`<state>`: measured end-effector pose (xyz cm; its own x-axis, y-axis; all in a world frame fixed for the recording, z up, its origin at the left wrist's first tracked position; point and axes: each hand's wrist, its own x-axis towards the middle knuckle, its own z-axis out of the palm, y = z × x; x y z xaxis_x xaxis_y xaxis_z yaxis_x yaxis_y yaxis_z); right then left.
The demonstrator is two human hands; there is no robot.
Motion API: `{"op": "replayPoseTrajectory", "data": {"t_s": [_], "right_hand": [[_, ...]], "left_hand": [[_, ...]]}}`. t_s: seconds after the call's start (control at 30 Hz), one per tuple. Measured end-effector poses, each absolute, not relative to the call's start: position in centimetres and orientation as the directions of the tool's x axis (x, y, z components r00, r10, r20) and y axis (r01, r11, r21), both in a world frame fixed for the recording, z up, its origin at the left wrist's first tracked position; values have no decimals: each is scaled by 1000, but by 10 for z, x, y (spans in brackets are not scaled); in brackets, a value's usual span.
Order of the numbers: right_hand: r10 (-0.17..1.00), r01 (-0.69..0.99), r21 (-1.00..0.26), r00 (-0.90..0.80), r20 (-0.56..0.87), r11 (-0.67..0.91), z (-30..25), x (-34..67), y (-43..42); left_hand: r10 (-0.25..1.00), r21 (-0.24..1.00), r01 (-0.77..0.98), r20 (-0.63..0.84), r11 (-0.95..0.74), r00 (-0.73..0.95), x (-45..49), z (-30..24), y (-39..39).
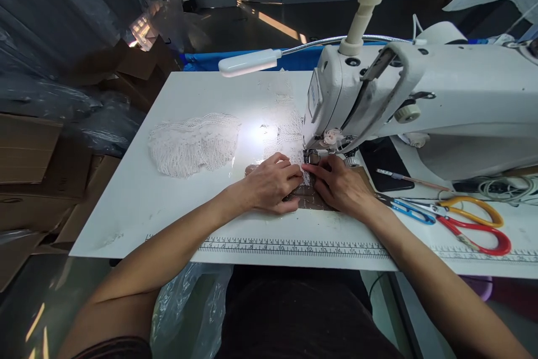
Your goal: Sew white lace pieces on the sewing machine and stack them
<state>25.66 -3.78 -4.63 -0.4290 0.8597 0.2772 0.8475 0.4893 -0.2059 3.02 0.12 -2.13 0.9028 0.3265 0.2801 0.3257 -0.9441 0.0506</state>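
Observation:
Both my hands rest on a small brown fabric piece point(313, 200) with a strip of white lace point(290, 129) at the presser foot point(311, 156) of a white sewing machine point(420, 96). My left hand point(275, 182) lies on the fabric with fingers curled and pressed down on it. My right hand point(340, 185) presses the fabric just right of the needle, index finger pointing toward the foot. The lace runs away from the foot across the table.
A pile of white lace pieces point(193, 143) lies left on the white table point(138, 208). Blue snips point(414, 212) and red-and-yellow scissors point(474, 224) lie at right, a lamp point(250, 62) above. Printed ruler point(294, 247) along the front edge. Cardboard boxes point(33, 174) stand left.

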Motion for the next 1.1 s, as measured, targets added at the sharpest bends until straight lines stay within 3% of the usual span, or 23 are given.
{"op": "replayPoseTrajectory", "data": {"t_s": [0.6, 1.1], "right_hand": [[838, 777, -328, -450, 309, 538, -44, 257, -46], [836, 800, -268, -461, 297, 536, -41, 253, -42]], "left_hand": [[403, 110, 388, 282, -915, 870, 32, -28, 4], [461, 42, 465, 235, -884, 856, 38, -27, 9]]}}
